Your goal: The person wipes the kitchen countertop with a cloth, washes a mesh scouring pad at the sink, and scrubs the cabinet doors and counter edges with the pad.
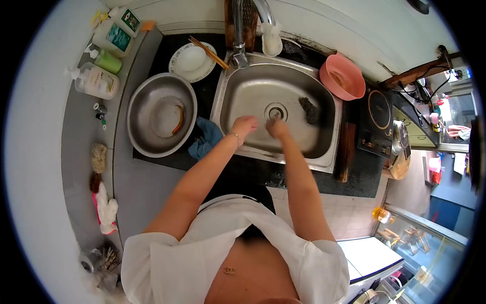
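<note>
Both hands are over the near part of the steel sink (243, 96), a small gap between them. My left hand (245, 125), with a bracelet at the wrist, has its fingers curled; what they hold, if anything, is hidden. My right hand (276, 127) is blurred, close to the drain (276, 112), and its fingers cannot be made out. A dark scouring pad (308, 111) lies in the right side of the sink. Left of the sink, a blue cloth (206, 137) lies beside a large metal basin (152, 101) with a brownish, curved item (178, 120) inside.
The faucet (239, 35) rises behind the sink. At the back left are a plate (177, 65) and chopsticks (210, 52). A pink basin (349, 68) and a cooktop (375, 121) are at the right. Bottles (96, 82) line the left ledge.
</note>
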Demonstrator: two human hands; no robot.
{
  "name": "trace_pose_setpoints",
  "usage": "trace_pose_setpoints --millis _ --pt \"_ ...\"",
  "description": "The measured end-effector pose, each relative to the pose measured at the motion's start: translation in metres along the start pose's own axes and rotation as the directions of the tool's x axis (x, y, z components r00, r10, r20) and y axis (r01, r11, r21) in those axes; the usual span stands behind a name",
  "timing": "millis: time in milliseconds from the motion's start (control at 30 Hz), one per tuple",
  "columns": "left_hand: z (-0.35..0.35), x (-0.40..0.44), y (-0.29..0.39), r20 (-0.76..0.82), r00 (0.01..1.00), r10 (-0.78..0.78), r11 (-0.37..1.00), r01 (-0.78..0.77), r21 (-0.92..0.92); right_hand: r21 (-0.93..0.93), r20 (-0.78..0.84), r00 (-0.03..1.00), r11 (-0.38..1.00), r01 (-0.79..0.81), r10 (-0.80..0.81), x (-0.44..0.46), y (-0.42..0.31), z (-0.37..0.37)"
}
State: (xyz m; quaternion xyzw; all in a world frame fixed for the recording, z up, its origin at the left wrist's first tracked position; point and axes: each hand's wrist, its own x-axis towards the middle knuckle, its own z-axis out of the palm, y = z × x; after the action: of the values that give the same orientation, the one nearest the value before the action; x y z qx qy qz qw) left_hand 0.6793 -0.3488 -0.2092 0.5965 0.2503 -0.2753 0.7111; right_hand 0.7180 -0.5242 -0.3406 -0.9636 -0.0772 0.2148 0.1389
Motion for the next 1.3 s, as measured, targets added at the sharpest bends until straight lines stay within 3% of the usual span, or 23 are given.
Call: trace_pose_setpoints --millis 67,167,233,333,433,500,600,633,667,700,733,767,867,967,1067,1167,1200,1233,1267,1300 --pt "-0.008 0.006 -0.007 -0.006 0.998 -0.057 0.997 0.058 0.059 0.32 -0.18 0.968 0.941 -0.11 0.174 -0.038 -0.021 -0.015" --pt "-0.016 0.007 -0.012 0.011 1.0 -0.024 1.0 0.023 0.014 0.716 -0.132 0.99 0.695 0.057 0.055 -0.027 -0.03 -0.066" --pt "-0.017 0.001 -0.001 0.038 0.999 0.003 1.0 -0.003 -0.002 0.962 -0.029 0.998 0.274 0.014 0.05 -0.045 -0.058 -0.136" --pt "-0.012 -0.01 0.009 -0.006 0.998 0.069 0.997 -0.07 -0.026 0.917 -0.266 0.964 -0.309 0.253 -0.002 -0.062 -0.069 -0.173" --pt "-0.009 -0.028 0.017 -0.026 0.996 0.089 0.994 -0.091 -0.061 0.923 -0.057 0.97 -0.383 -0.04 -0.238 -0.032 -0.026 -0.086" --pt "-0.013 -0.026 0.015 -0.026 0.996 0.088 0.996 -0.089 -0.021 1.0 0.003 1.0 0.031 -0.003 -0.006 -0.042 -0.036 -0.06" --pt "-0.023 -0.028 0.019 -0.038 0.998 0.049 0.999 -0.05 -0.018 0.783 -0.134 0.94 0.615 -0.095 0.315 -0.046 -0.061 -0.049" --pt "-0.022 -0.032 0.009 -0.078 0.994 0.073 0.997 -0.073 0.002 0.958 0.053 0.986 0.271 -0.094 0.156 -0.044 -0.058 -0.051" --pt "-0.018 -0.035 0.012 -0.115 0.988 0.107 0.994 -0.104 0.026 0.981 0.151 0.987 -0.113 -0.157 -0.06 -0.041 -0.059 -0.066" --pt "-0.013 -0.037 0.022 -0.148 0.976 0.16 0.987 -0.154 0.054 0.958 0.136 0.983 -0.236 -0.163 -0.125 -0.049 -0.067 -0.08" --pt "-0.008 -0.045 0.03 -0.076 0.972 0.221 0.975 -0.22 0.028 0.919 0.109 0.977 -0.357 -0.17 -0.184 -0.058 -0.079 -0.095" --pt "-0.003 -0.054 0.039 -0.004 0.959 0.285 0.959 -0.285 -0.004 0.864 0.072 0.968 -0.469 -0.18 -0.239 -0.065 -0.087 -0.109" --pt "0.0 -0.047 0.04 0.117 0.907 0.404 0.915 -0.404 -0.025 0.731 0.063 0.944 -0.628 -0.265 -0.325 -0.087 -0.093 -0.133" --pt "-0.007 -0.036 0.041 0.086 0.899 0.429 0.903 -0.43 -0.003 0.736 -0.049 0.936 -0.646 -0.203 -0.349 -0.103 -0.089 -0.146" --pt "-0.008 -0.041 0.054 -0.016 0.88 0.474 0.878 -0.474 -0.064 0.949 0.054 0.964 -0.286 -0.131 -0.26 -0.105 -0.071 -0.143" --pt "-0.012 -0.042 0.066 -0.01 0.882 0.472 0.865 -0.465 -0.189 0.976 -0.114 0.976 -0.204 0.075 -0.187 -0.106 -0.056 -0.151" --pt "-0.018 -0.025 0.062 0.03 0.881 0.473 0.868 -0.46 -0.184 0.925 -0.205 0.962 -0.357 0.129 -0.183 -0.107 -0.056 -0.15" --pt "-0.024 -0.013 0.051 0.07 0.882 0.467 0.875 -0.449 -0.178 0.993 -0.054 0.995 0.101 0.063 -0.084 -0.099 -0.056 -0.145" --pt "-0.026 -0.012 0.029 -0.002 0.927 0.374 0.92 -0.371 -0.128 0.846 0.054 0.996 0.526 -0.085 0.075 -0.087 -0.051 -0.129" --pt "-0.026 -0.013 0.013 -0.075 0.954 0.291 0.951 -0.297 -0.083 0.515 0.07 0.965 0.82 -0.251 0.251 -0.074 -0.043 -0.109"
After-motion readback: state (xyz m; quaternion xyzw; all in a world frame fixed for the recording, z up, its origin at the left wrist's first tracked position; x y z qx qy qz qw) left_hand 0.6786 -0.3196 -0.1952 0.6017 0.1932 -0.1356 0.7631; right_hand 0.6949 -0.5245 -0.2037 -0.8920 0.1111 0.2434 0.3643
